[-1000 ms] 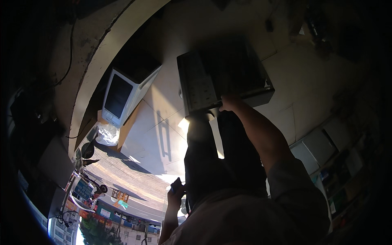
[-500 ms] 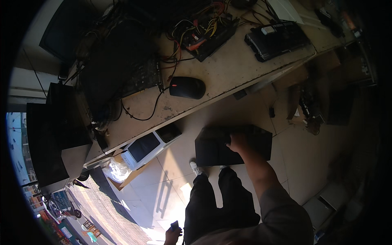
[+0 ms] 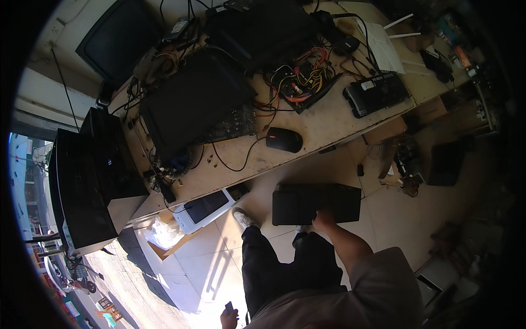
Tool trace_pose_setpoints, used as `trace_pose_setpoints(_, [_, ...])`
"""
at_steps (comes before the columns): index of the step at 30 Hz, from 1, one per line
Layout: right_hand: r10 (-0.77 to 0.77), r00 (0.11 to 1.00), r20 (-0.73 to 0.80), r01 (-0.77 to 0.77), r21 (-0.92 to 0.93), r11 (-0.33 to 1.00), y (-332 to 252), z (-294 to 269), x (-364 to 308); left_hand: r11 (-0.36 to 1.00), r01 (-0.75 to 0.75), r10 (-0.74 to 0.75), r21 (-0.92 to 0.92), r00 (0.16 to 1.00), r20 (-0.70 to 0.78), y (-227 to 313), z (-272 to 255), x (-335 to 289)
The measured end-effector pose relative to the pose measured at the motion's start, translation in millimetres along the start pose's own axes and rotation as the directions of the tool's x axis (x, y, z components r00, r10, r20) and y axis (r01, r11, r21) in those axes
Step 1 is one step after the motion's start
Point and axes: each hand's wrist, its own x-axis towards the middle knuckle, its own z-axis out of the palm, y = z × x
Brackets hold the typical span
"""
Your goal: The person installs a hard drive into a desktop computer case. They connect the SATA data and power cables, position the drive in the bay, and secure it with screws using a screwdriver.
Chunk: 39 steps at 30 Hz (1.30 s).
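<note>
A black box-shaped computer case [image 3: 296,204] is in front of my feet, below the workbench. My right hand [image 3: 323,220] is at its near edge with the fingers curled. What those fingers hold, if anything, is hidden. Low in the picture, beside my left leg, my left hand [image 3: 229,318] is closed round a small dark object [image 3: 228,307]. Its kind is too small to make out.
On the worn workbench [image 3: 230,159] are a black mouse [image 3: 284,140], tangled power cables [image 3: 309,82] and a dark boxy part [image 3: 377,93]. A white case [image 3: 203,213] and a carton with clear plastic [image 3: 164,233] stand below. Loose parts [image 3: 408,164] lie at right.
My right hand has moved from the middle of the computer case to its near edge. My left foot has shifted left. The view has swung, showing more of the bench. My left hand still holds the small object.
</note>
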Motion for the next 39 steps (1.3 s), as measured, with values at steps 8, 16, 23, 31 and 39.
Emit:
trace_pose_setpoints(8, [0.21,0.959,0.188,-0.243,0.175,0.954,-7,26,-97,0.976,-0.048,0.076,-0.211,0.989,0.125,41,-86,45])
trace_pose_setpoints(16, [0.131,0.99,-0.042,-0.116,0.252,0.961,-97,-25,-123,0.926,-0.16,0.166,-0.341,0.986,-0.014,214,-203,42])
trace_pose_setpoints(23, [0.009,0.975,-0.223,0.108,0.51,0.853,-194,-137,-129,0.922,-0.178,0.205,-0.344,0.978,0.045,238,-230,47])
trace_pose_setpoints(31, [-0.069,0.821,-0.566,0.494,0.646,0.582,-284,-289,-135,0.939,-0.246,0.274,-0.24,0.957,0.09,283,-245,19])
trace_pose_setpoints(39, [-0.173,0.619,-0.766,0.586,0.303,0.752,-327,-421,-45,0.801,-0.553,0.565,-0.232,0.825,-0.016,401,-242,-86])
